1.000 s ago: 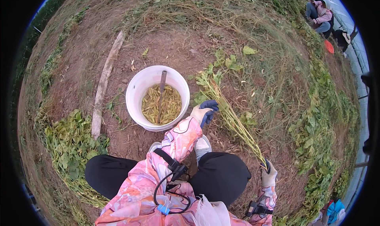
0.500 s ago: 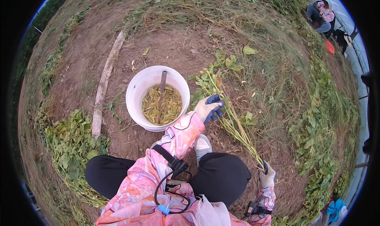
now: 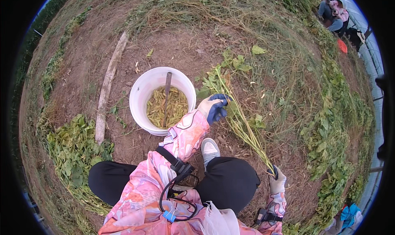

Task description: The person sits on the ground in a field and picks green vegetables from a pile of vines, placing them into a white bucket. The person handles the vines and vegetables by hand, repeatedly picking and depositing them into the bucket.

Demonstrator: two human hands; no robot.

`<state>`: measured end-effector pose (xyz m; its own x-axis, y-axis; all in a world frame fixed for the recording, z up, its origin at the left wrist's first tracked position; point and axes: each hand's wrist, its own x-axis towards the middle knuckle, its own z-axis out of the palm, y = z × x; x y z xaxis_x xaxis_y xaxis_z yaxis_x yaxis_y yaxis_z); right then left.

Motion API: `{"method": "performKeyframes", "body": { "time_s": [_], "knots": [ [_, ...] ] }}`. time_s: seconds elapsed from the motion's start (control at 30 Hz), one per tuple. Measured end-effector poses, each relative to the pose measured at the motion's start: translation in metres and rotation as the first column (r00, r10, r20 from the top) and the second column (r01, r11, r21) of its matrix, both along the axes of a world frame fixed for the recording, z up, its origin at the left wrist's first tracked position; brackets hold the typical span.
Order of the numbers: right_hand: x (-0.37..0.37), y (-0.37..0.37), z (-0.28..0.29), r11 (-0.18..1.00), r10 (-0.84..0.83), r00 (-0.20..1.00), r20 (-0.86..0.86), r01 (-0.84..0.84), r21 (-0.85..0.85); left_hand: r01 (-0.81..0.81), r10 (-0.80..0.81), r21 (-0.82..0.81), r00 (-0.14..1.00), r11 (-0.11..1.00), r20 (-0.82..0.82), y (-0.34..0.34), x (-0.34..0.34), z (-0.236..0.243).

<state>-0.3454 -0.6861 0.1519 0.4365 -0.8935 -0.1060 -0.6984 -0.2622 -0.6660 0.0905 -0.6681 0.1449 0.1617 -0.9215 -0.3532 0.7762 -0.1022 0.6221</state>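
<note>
Bundle of plant stalks (image 3: pixel 252 140), one, leafy at the far end.
Logged from my remote seat, left to right: white bucket (image 3: pixel 138 105), with pods (image 3: pixel 154 110) and a dark bar (image 3: pixel 167 89) inside; left hand (image 3: pixel 212 108), fingers part-curled beside the stalks (whether closed on anything, I cannot tell); the bundle, slanting right of the bucket; right hand (image 3: pixel 278 180), clasped round its near end. I judge it light, springy, its leaves fragile; best grasped at those gathered stem ends.
</note>
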Motion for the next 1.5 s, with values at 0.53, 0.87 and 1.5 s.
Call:
{"method": "performKeyframes", "body": {
  "time_s": [0.53,0.87,1.5],
  "knots": [
    [0.003,-0.001,0.005,0.983,0.034,0.991,-0.131,-0.057,-0.174,0.049,-0.141,0.235,0.909,0.971,0.392,-0.008,0.0,0.027],
    [0.001,-0.005,-0.007,0.977,0.03,0.997,-0.069,-0.044,-0.21,0.153,-0.16,-0.049,0.965,0.987,-0.207,-0.002,0.008,0.014],
    [0.011,0.0,0.012,0.985,-0.011,0.989,-0.149,-0.015,-0.173,0.062,-0.651,0.726,-0.395,0.685,0.648,-0.028,0.034,0.047]
  ]
}}
